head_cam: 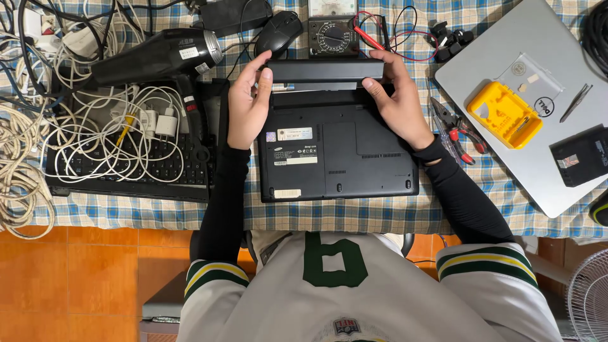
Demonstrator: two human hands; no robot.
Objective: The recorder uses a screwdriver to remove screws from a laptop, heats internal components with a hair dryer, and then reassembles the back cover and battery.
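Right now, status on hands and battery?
Both hands, left and right, grip the battery pack by its ends. Pack sits at rear edge of upturned laptop. Nothing blocking.

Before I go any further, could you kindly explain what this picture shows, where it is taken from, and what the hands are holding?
There is no machine here: a person works with two bare hands. The single picture comes from a camera on that person's head, looking down. The left hand and right hand grip the two ends of a long black battery pack at the far edge of a small black laptop lying bottom up on a checked tablecloth. Around it lie a black hair dryer, a keyboard under white cables, a multimeter, pliers and a silver laptop carrying a yellow bit case.
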